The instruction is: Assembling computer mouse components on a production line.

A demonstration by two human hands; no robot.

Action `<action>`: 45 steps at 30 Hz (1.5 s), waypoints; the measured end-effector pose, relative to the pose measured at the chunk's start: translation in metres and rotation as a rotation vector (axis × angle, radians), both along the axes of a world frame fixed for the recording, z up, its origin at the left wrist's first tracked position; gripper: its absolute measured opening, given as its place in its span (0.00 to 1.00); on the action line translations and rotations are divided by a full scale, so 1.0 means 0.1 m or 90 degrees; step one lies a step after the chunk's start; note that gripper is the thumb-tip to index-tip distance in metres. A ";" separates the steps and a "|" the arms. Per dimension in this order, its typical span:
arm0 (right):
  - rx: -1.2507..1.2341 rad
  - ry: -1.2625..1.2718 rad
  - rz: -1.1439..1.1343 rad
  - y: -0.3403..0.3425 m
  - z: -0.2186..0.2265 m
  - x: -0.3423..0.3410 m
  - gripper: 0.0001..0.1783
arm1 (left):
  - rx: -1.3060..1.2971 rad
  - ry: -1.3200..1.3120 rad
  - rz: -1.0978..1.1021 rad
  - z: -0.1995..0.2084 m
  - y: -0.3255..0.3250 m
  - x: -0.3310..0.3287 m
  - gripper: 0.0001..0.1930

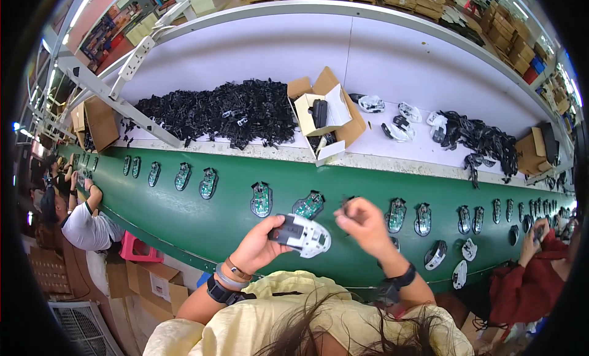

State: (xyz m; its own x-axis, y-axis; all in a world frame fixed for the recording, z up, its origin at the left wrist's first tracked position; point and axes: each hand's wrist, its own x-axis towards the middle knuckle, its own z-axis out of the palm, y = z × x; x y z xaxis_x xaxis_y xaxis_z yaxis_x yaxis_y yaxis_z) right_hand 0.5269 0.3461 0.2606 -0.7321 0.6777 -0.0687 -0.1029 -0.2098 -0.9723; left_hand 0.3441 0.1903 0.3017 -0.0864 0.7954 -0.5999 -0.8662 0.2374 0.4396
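Note:
My left hand (261,247) grips a white-and-black computer mouse shell (313,238) by its dark end, its white inner side facing up. Just right of it, above the green belt (233,224), my right hand (366,226) pinches a small black plastic piece (347,202); the fingers partly hide its shape. Beyond the shell lies a mouse base with a green circuit board (309,204), tilted on the belt. Another such base (261,199) stands to its left, and one more (396,215) to the right of my right hand.
A heap of black plastic pieces (233,113) covers the shelf beyond, next to an open cardboard box (351,126). White shells (400,130) and a smaller black pile (478,135) lie farther right. More shells (435,255) rest on the belt. Co-workers sit at left (92,224) and right (531,282).

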 end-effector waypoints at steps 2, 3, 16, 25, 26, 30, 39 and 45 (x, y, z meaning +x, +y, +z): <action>-0.109 0.073 -0.006 -0.26 0.02 -0.20 0.12 | 0.066 -0.043 0.021 0.07 0.06 0.03 0.15; -0.163 0.087 -0.020 -0.33 0.01 -0.26 0.12 | 0.097 -0.043 0.046 0.10 0.08 0.05 0.16; 0.031 0.012 -0.135 -0.48 0.06 -0.34 0.05 | 0.072 0.339 0.175 0.09 0.23 0.05 0.16; 0.174 -0.072 -0.153 -0.39 0.29 -0.52 0.11 | 0.097 0.462 0.084 -0.06 0.31 0.21 0.23; 0.206 -0.075 -0.158 -0.39 0.28 -0.54 0.11 | 0.100 0.450 0.078 -0.09 0.30 0.19 0.23; 0.277 -0.067 -0.157 -0.39 0.25 -0.63 0.12 | 0.105 0.417 0.057 -0.13 0.25 0.17 0.21; 0.224 -0.155 -0.206 -0.41 0.10 -0.55 0.13 | 0.093 0.420 0.047 -0.15 0.34 0.24 0.25; 0.142 -0.124 -0.215 -0.42 -0.02 -0.56 0.14 | 0.085 0.463 0.029 -0.22 0.35 0.30 0.25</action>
State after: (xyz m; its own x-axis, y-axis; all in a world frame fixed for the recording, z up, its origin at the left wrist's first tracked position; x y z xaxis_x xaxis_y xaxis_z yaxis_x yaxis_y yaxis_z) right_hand 0.4711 0.3043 0.2591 -0.4549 0.8905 -0.0087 0.0603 0.0210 -0.9980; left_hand 0.3739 0.2255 0.2802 -0.4592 0.8441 -0.2767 -0.3526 0.1127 0.9290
